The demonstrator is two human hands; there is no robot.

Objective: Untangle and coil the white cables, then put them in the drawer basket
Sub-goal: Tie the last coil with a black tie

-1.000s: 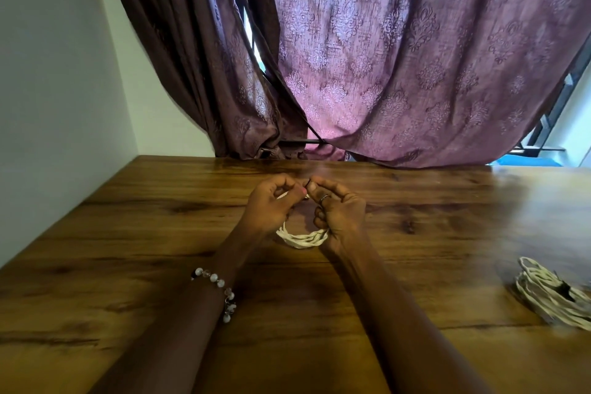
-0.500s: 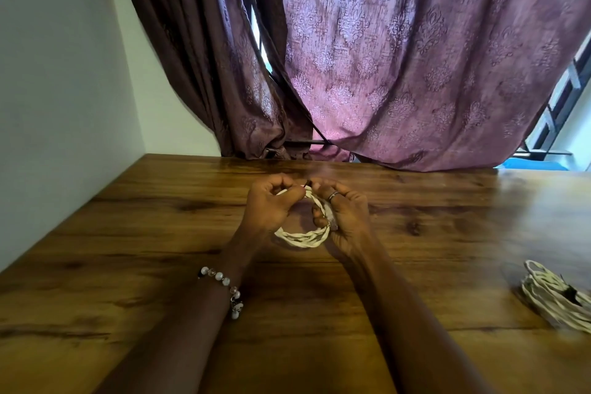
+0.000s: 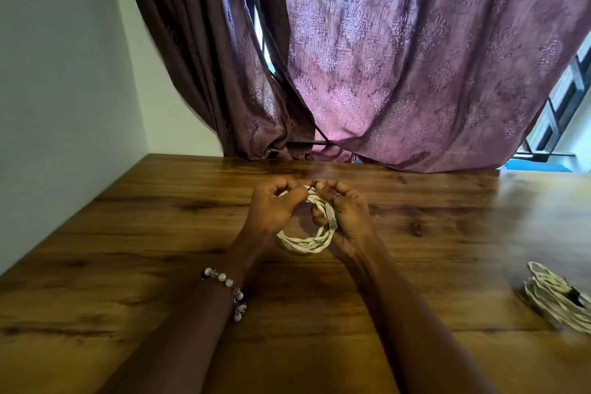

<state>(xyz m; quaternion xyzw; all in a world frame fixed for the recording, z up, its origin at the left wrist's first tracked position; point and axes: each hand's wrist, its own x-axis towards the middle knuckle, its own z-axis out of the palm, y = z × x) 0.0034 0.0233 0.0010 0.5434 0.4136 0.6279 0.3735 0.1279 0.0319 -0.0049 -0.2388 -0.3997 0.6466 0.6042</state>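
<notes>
White cable coil (image 3: 305, 241) sits between your two hands, held just above the wooden desk (image 3: 128, 233), roughly mid-desk, closer to the far edge. Your left hand (image 3: 271, 208) is curled closed, fingers pinching the top left of the coil. Your right hand (image 3: 347, 216) is closed too, gripping the coil's right side, with the strands running down through its palm. A ring (image 3: 336, 197) shows on one right finger. The fingertips of both hands meet at the top of the loop, where a small dark bit is pinched; can't tell what it is. The coil looks like several strands twisted together into one round loop, the lower arc hanging free below the hands; whether it touches the desk is unclear.

Second white cable bundle (image 3: 558, 299) lies flat on the desk at the far right, well apart from your hands, partly cut by the frame edge, with a dark tie or plug on it.

Beaded bracelet (image 3: 228, 286) on your left wrist. Both forearms are bare and reach in from the bottom of the view.

Mauve patterned curtain (image 3: 399, 57) hangs behind the desk, its hem touching the far edge. Pale wall (image 3: 57, 73) on the left. No drawer basket in view.
</notes>
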